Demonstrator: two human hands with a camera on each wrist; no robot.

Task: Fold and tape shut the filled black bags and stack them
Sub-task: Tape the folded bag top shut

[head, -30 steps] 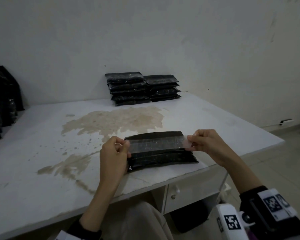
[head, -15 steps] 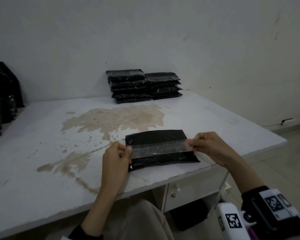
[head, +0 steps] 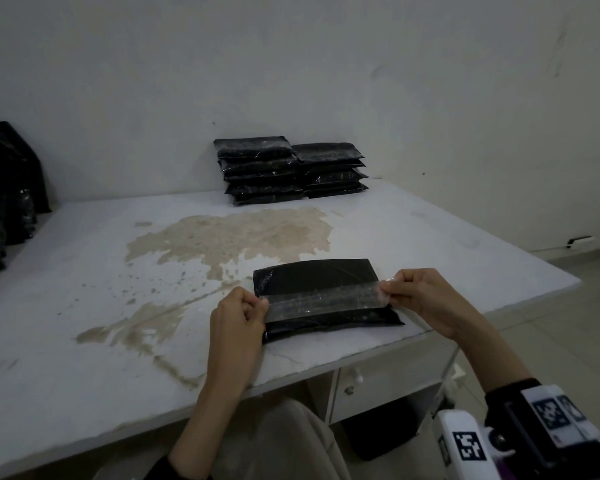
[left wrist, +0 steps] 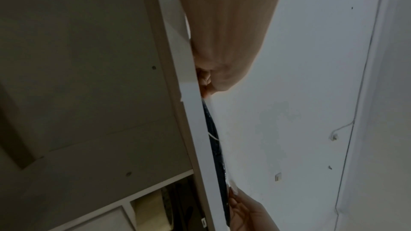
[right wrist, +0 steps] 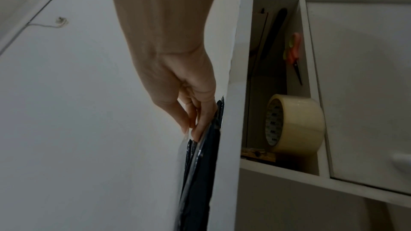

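A folded, filled black plastic bag (head: 321, 299) lies near the front edge of the stained white table (head: 84, 341); the left hand (head: 238, 315) and right hand (head: 426, 301) each pinch one end of a clear strip of tape (head: 323, 301) stretched across it; two stacks of taped black bags (head: 288, 169) sit at the far edge by the wall.

Left hand (head: 238, 318) and right hand (head: 421, 299) each pinch with curled fingers.

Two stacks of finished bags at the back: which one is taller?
The left stack, nearer the wall's middle. Its top bag sits higher than the top of the right stack, which touches its side.
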